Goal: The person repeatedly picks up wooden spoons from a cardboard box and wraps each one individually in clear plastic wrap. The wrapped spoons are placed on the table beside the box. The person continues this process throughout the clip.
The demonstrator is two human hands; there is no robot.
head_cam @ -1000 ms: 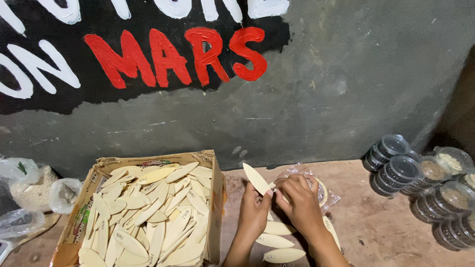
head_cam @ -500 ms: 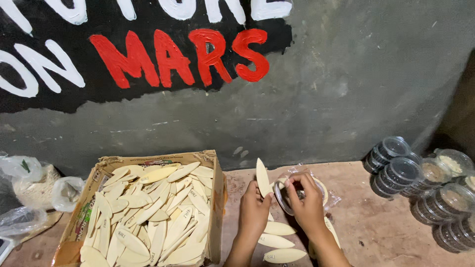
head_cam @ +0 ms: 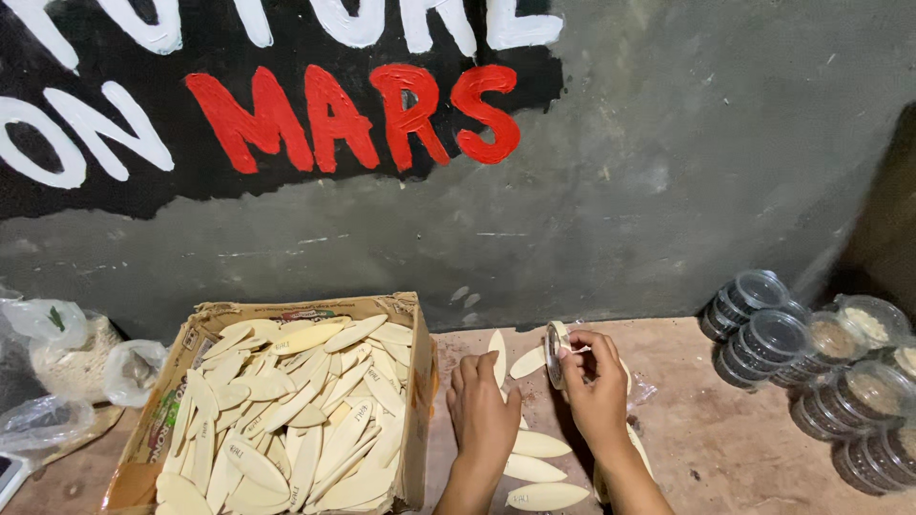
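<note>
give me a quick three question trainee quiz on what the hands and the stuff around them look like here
1. True or false: the right hand holds a small round lidded container tipped on edge.
2. What fills the cardboard box? A) pale leaf-shaped wooden pieces B) screws C) cloth
3. Where do the stacked round containers lie relative to the hands?

Key: 1 true. 2 A, the wooden pieces. 3 To the right, on the table; the left hand holds one upright wooden piece.

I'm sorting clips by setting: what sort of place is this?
Probably a small packing workshop: a cardboard box of flat wooden pieces, stacked lidded clear tubs on a table, against a painted wall.
</note>
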